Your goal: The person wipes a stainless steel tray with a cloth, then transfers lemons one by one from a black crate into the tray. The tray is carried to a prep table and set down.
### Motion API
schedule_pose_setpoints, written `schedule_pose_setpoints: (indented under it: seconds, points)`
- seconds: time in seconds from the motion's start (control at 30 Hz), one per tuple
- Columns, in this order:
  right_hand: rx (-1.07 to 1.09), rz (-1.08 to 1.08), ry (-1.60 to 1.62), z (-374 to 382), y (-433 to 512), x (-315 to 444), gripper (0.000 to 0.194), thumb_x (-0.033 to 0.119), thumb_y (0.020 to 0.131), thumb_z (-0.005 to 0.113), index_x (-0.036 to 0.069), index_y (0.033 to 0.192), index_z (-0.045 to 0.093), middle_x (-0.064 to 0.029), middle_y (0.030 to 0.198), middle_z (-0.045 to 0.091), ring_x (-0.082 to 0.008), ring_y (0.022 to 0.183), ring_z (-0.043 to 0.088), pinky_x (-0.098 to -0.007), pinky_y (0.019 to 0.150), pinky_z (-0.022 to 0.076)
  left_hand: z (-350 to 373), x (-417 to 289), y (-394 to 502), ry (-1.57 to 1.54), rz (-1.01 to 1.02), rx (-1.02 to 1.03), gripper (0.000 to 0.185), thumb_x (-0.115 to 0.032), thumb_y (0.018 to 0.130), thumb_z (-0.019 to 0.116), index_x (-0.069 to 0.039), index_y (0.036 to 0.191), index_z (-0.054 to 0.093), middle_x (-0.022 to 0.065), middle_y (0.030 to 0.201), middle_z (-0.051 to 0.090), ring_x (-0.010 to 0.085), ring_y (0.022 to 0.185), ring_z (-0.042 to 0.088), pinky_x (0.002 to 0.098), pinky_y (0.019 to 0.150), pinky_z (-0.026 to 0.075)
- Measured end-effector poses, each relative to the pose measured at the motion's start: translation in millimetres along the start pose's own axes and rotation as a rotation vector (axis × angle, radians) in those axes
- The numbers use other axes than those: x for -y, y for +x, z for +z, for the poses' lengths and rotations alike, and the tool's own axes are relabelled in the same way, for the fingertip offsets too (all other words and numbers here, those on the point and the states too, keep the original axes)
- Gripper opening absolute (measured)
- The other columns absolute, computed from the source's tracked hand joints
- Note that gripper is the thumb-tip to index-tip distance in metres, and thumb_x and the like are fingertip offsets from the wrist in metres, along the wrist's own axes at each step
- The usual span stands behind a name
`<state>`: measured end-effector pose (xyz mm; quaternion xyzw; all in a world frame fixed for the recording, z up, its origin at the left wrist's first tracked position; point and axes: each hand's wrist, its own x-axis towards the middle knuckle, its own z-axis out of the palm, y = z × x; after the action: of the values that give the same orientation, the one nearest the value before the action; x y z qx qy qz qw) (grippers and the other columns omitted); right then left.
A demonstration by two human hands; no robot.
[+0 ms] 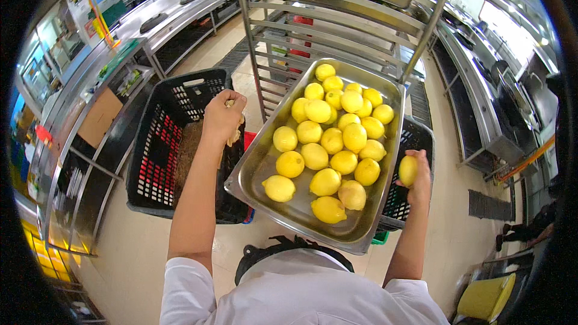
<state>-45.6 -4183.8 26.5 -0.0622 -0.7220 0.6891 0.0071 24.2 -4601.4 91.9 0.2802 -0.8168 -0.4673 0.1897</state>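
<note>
Several yellow lemons (332,140) lie in a deep stainless steel pan (253,189) in front of me, its far end by a metal rack. At the pan's right side, my right hand (419,180) holds one lemon (408,171), above a black plastic crate (417,137) partly hidden under the pan. On the left, my left hand (224,116) is closed around something crumpled and beige (235,135), perhaps paper or cloth. It is raised over a second black plastic crate (151,205), which has brown material at its bottom.
A tall metal tray rack (250,31) stands straight ahead. Steel counters (158,22) run along the left, and more steel counters (492,117) along the right. A yellow container (485,298) is at the lower right. Part of a person in dark clothes (535,228) shows at the right edge.
</note>
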Motion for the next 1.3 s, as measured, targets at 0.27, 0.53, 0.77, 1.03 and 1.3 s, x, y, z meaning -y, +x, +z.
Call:
schedule_pose_setpoints:
  seconds: [0.27,0.53,0.77,1.03,1.3]
  points:
    - [0.069,0.037,0.149,45.0,45.2,-73.0,0.066,0.029,0.076,0.071,-0.003,0.127,0.044,-0.0147,0.114,0.057,-0.0212,0.104,0.053,-0.0307,0.091,0.0395,73.8,46.6,66.6,0.010,-0.122,0.472,0.025,-0.025,0.073,0.072,-0.002,0.072,0.066,0.0055,0.063,0.059,0.0129,0.054,0.051,0.0309,0.049,0.041]
    - [0.127,-0.074,0.008,6.1,83.9,-89.4,0.043,0.007,0.066,0.054,0.001,0.109,0.056,-0.0075,0.093,0.061,-0.0194,0.079,0.058,-0.0272,0.072,0.0462,90.9,37.0,2.0,-0.015,-0.046,0.327,0.028,-0.015,0.061,0.067,0.007,0.077,0.067,0.0258,0.080,0.065,0.0351,0.076,0.066,0.0428,0.068,0.052]
    - [0.188,-0.175,-0.123,42.2,33.1,-14.4,0.044,0.006,0.065,0.053,0.001,0.108,0.055,-0.0076,0.092,0.061,-0.0196,0.078,0.058,-0.0271,0.072,0.0465,52.2,59.6,-69.1,0.021,-0.071,0.149,0.016,-0.011,0.065,0.062,0.004,0.071,0.066,0.0237,0.077,0.064,0.0361,0.073,0.065,0.0443,0.064,0.052]
    - [0.419,-0.254,-0.055,82.2,-63.4,52.8,0.044,0.006,0.065,0.052,0.001,0.108,0.055,-0.0078,0.091,0.060,-0.0199,0.078,0.058,-0.0270,0.071,0.0468,-108.7,16.8,-194.3,-0.257,-0.088,-0.131,0.024,-0.017,0.070,0.060,0.002,0.084,0.061,0.0170,0.069,0.062,0.0262,0.060,0.063,0.0391,0.061,0.050]
    - [0.820,-0.248,0.006,132.9,-188.3,81.9,0.044,0.005,0.064,0.052,0.001,0.108,0.055,-0.0079,0.091,0.060,-0.0201,0.077,0.058,-0.0269,0.071,0.0471,-255.6,42.8,-349.0,-0.253,-0.048,-0.535,0.020,-0.017,0.068,0.065,0.000,0.068,0.056,0.0120,0.060,0.060,0.0204,0.056,0.060,0.0342,0.055,0.047]
